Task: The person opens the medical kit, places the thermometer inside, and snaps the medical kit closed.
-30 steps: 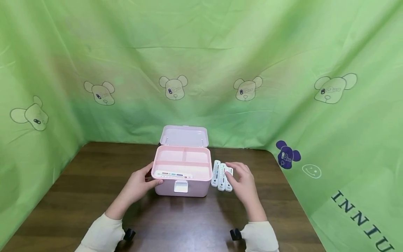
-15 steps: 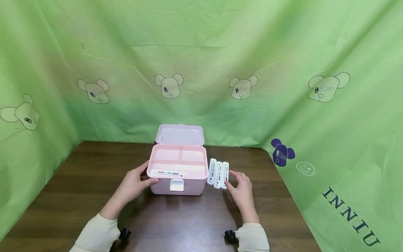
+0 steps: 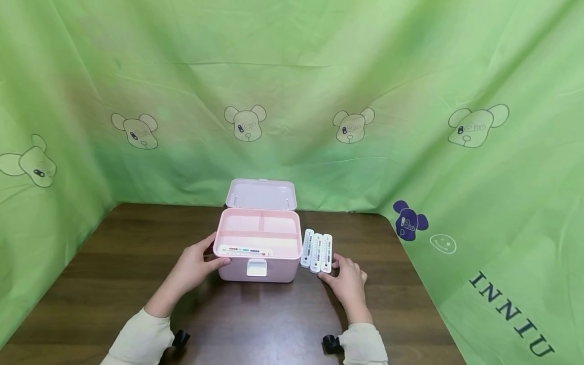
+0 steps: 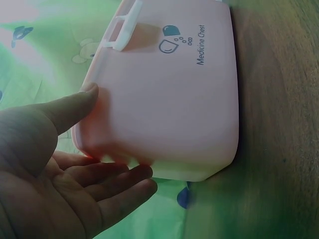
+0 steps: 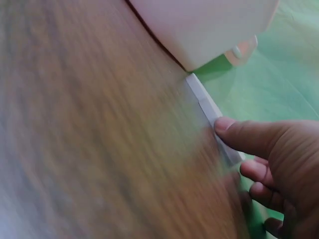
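Observation:
A pink medicine chest [image 3: 260,271] stands with its lid [image 3: 261,194] tipped back and a divided tray on top. One white thermometer [image 3: 245,251] lies in the tray's long front compartment. My left hand [image 3: 193,268] grips the chest's front left corner, thumb on the front rim and fingers along the side. Right of the chest, three white thermometers lie side by side: a left one [image 3: 307,248], a middle one [image 3: 316,253] and a right one [image 3: 326,253]. My right hand [image 3: 349,284] touches their near ends with its thumb, its loosely bent fingers beside the right one.
The white latch [image 3: 257,267] hangs on the chest's front. Brown wood-grain tabletop [image 3: 255,324] surrounds everything, and a green printed curtain [image 3: 292,152] rises behind and at both sides. Each wrist carries a small black camera mount.
My right hand has drawn off the right thermometer toward its near end, thumb now at the thermometers' ends. That thermometer now lies straighter beside the middle one. The left hand keeps its hold.

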`<state>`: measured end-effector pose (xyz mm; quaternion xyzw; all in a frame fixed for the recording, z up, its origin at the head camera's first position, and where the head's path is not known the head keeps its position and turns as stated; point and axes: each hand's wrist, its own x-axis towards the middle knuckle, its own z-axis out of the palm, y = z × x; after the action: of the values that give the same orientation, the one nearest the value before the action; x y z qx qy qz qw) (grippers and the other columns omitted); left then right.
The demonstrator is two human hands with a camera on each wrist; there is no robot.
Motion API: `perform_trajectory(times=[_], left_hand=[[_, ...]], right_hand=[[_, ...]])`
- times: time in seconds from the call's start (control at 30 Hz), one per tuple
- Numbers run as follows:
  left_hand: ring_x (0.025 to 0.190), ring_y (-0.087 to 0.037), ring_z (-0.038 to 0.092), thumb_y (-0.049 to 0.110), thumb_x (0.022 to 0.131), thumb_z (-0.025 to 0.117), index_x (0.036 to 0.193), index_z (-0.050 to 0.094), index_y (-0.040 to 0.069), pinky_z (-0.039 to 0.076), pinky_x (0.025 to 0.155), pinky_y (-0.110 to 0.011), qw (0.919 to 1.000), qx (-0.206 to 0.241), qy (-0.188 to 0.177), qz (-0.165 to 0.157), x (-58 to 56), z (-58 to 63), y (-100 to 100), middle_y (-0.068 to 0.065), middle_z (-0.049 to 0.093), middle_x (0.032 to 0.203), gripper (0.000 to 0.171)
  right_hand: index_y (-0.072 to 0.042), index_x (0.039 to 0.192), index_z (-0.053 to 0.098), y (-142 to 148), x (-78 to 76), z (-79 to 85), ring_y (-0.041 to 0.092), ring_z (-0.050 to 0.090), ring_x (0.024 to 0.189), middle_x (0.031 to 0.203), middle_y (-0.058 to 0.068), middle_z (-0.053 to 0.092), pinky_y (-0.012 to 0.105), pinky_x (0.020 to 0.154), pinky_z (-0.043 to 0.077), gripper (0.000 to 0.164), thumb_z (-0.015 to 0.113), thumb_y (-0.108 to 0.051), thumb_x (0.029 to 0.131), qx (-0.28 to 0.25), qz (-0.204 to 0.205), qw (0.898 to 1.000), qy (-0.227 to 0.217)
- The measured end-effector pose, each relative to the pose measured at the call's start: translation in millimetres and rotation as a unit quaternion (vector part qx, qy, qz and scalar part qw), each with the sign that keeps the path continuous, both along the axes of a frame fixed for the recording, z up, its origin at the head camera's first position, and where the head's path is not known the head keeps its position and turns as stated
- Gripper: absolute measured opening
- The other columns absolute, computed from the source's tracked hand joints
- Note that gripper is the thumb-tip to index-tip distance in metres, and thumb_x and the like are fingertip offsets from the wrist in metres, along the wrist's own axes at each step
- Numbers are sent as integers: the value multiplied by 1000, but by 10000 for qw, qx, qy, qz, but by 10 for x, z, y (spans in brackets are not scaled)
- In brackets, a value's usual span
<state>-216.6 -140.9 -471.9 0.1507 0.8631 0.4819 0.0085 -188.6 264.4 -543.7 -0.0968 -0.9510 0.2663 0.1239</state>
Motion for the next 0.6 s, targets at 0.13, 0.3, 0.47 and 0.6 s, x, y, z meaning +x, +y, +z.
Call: perform_trajectory(times=[0.13,0.3,0.47,0.6], left_hand=[[116,-31,69,33,88,83,155,43,4,60,91,-40,10000,23,50,7,0,-16,-1,-19,62,141,84],[116,-31,69,33,88,83,156,42,5,60,91,-40,10000,61,33,4,8,-27,5,-19,62,140,83],[116,-30,68,33,88,83,156,42,5,61,91,-39,10000,85,-10,14,8,-19,2,-19,62,141,84],[117,-31,68,33,89,82,156,42,6,61,91,-40,10000,59,2,4,3,-9,4,-18,62,141,83]], right_hand=[[-2,133,64,-33,-22,-43,33,56,106,100,5,67,56,94,31,71,90,-36,77,109,-77,9999,75],[-3,128,68,-70,-13,-44,34,56,103,99,7,67,55,92,31,62,88,-35,79,59,-208,9997,96],[-7,119,74,-93,-4,-2,36,59,98,95,8,68,57,90,32,47,86,-32,81,35,-363,9993,129],[-9,114,77,-77,2,14,39,61,97,97,11,72,58,88,33,39,85,-31,83,71,-615,9980,113]])
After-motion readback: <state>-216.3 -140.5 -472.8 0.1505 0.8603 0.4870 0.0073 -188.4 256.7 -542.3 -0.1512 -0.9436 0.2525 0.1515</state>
